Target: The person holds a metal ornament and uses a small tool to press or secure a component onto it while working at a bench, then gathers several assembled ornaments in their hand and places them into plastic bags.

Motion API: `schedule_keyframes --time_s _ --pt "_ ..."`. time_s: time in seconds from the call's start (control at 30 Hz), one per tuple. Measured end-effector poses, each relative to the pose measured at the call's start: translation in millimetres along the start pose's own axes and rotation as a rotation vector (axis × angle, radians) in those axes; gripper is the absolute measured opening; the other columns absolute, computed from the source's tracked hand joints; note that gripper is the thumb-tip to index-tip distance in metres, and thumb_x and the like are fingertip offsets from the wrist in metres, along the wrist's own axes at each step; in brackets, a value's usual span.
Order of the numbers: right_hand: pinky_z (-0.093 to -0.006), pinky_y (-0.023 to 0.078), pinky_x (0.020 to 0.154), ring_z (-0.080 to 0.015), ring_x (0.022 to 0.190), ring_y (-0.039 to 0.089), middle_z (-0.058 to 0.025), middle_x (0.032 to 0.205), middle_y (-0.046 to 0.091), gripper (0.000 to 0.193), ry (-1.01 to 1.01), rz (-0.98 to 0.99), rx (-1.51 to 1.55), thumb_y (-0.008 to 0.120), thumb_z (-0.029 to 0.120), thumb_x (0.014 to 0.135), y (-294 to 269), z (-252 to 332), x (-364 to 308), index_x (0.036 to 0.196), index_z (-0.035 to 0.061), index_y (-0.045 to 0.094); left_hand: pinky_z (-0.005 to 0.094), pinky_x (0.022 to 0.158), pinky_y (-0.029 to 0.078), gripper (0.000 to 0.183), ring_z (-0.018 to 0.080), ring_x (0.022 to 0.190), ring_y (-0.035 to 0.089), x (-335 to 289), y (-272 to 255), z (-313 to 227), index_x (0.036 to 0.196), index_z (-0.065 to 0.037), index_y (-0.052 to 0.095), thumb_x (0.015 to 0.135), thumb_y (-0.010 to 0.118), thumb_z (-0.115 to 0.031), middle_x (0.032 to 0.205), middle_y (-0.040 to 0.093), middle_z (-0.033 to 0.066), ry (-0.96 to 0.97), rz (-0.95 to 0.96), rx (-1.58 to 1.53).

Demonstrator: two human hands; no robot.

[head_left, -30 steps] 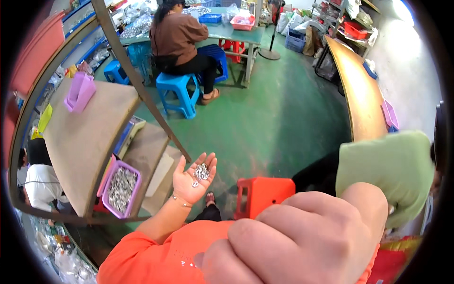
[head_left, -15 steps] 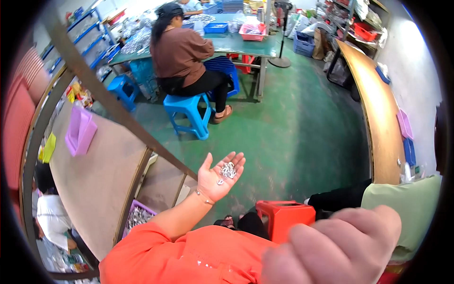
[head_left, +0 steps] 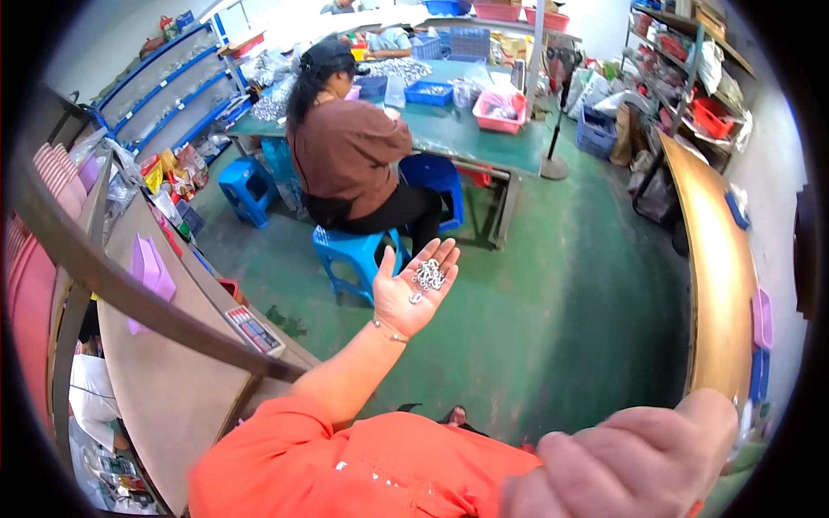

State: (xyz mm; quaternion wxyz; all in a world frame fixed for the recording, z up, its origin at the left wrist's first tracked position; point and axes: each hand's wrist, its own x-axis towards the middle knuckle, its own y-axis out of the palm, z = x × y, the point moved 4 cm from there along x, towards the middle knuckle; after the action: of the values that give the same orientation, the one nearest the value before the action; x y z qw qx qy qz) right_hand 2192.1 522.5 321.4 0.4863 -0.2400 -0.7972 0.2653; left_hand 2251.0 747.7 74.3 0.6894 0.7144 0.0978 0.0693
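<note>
My left hand is stretched out palm up, its fingers spread and open. On the palm and fingers lies a small heap of silvery metal pieces, some of them ring- or hook-shaped; one piece sits apart nearer the wrist. A thin bracelet circles that wrist. My right hand is curled into a fist close up at the lower right, slightly blurred. Whatever it may hold is hidden by the fingers.
Ahead, a person in brown sits on a blue stool at a green table. A metal bar crosses a brown tabletop on the left. A wooden board runs along the right, with shelves beyond.
My view has shifted: the red stool beside me is out of sight, and a calculator-like device shows on the left tabletop. My left hand sits higher in view, still bearing the metal pieces.
</note>
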Motion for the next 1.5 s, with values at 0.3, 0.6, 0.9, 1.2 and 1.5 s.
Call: schedule_keyframes --time_s 0.3,0.6,0.9,1.2,1.5 --pt "-0.0327 0.041 0.049 -0.0197 0.054 0.052 -0.0037 0.058 0.048 0.011 0.338 0.72 0.265 0.057 0.014 0.064 165 -146 -89 0.066 0.0075 0.048 0.045 0.103 0.026 0.066 0.0324 0.126 0.031 119 -21 -115 0.126 0.005 0.036 0.086 0.042 -0.047 0.135 0.035 0.0193 0.282 0.051 -0.001" --pt "-0.038 0.048 0.065 -0.0295 0.072 0.061 -0.0162 0.074 0.063 0.018 1.881 0.695 0.226 0.057 0.016 0.072 277 -151 -444 0.08 -0.0005 0.06 0.0459 0.101 0.028 0.056 0.0324 0.124 0.034 321 -73 -201 0.125 0.002 0.039 0.092 0.027 -0.041 0.13 0.04 0.0184 0.334 -0.145 0.0" --pt "-0.0283 0.044 0.047 -0.0151 0.055 0.055 -0.007 0.058 0.056 0.013 2.173 1.298 0.529 0.05 0.007 0.074 276 -45 -647 0.066 0.0029 0.059 0.0455 0.103 0.024 0.055 0.0314 0.123 0.033 516 -105 -229 0.126 0.002 0.034 0.092 0.028 -0.04 0.131 0.037 0.0179 0.401 -0.243 -0.046" --pt "-0.0303 0.046 0.05 -0.0181 0.056 0.056 -0.0096 0.062 0.059 0.012 2.475 0.422 0.29 0.05 0.008 0.077 293 -282 -670 0.073 0.0009 0.059 0.0411 0.091 0.039 0.027 0.0263 0.1 0.048 611 -163 -259 0.107 -0.001 0.046 0.093 0.032 -0.019 0.106 0.048 0.0139 0.576 -0.647 -0.242" --pt "-0.0213 0.042 0.046 -0.0096 0.058 0.054 -0.0036 0.072 0.059 0.012 2.425 0.288 0.509 0.049 0.007 0.082 382 -437 -541 0.091 0.0022 0.056 0.025 0.049 0.04 0.016 0.0127 0.069 0.057 649 -157 -290 0.1 -0.006 0.054 0.091 0.043 -0.014 0.083 0.055 0.0022 0.322 -0.405 -0.055"
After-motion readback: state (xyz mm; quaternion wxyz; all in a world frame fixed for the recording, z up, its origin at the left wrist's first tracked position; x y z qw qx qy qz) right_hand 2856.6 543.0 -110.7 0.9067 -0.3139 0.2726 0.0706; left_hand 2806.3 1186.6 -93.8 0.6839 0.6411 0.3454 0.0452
